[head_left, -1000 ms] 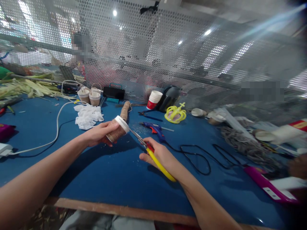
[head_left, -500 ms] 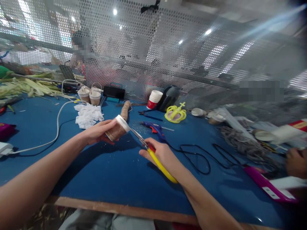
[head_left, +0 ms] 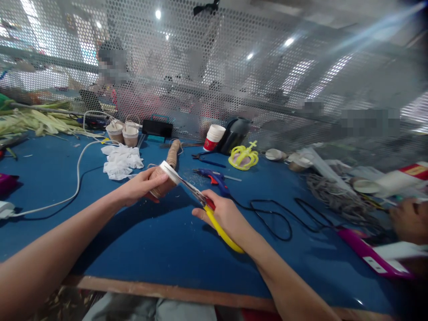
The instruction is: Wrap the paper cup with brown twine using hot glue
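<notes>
Tilted in my left hand (head_left: 142, 185) is a paper cup (head_left: 171, 173), its lower part wrapped in brown twine and its upper band white. The fingers are closed round its side, with the thumb near the white rim. My right hand (head_left: 222, 216) grips scissors (head_left: 222, 232) with yellow and red handles. Their blades point up and left and meet the cup's white edge; whether they are cutting into it I cannot tell. Behind the cup lies a spool of brown twine (head_left: 173, 152). A blue glue gun (head_left: 216, 177) rests just beyond the scissors.
White crumpled gloves (head_left: 122, 161) lie left, near two twine-wrapped cups (head_left: 130, 134). Farther back stand stacked paper cups (head_left: 214, 136) and a yellow crown (head_left: 243, 157). A black cord runs right to a purple power strip (head_left: 371, 256). Another person's hand (head_left: 409, 220) shows at right.
My left thumb has moved up toward the cup's white rim. The scissors stay at the cup's edge, and the whole view has shifted slightly. The other person's hand has moved a little left.
</notes>
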The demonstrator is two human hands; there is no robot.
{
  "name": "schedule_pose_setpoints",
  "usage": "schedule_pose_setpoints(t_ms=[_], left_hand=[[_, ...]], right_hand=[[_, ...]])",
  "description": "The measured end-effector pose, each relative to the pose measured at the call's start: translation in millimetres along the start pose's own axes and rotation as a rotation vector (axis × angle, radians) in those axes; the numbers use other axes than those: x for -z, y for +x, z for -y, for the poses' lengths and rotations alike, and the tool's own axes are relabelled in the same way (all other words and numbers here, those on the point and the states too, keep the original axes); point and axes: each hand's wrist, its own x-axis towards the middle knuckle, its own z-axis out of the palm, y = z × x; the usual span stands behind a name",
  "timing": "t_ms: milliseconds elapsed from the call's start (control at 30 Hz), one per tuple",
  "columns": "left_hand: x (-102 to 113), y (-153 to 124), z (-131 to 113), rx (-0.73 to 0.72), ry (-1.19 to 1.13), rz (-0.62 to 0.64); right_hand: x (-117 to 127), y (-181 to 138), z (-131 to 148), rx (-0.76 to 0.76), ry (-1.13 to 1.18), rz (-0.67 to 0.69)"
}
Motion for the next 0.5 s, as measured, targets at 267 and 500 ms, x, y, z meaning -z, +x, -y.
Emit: schedule_pose_setpoints(t_ms=[267, 500], left_hand=[[9.4, 2.6, 2.6, 0.085, -0.191, 0.102], [-0.1, 1.8, 4.0, 0.033, -0.1, 0.056]], right_hand=[[-1.2, 0.7, 0.7, 0.009, -0.008, -0.016], [-2.0, 3.2, -5.2, -0.017, 0.072, 0.026]])
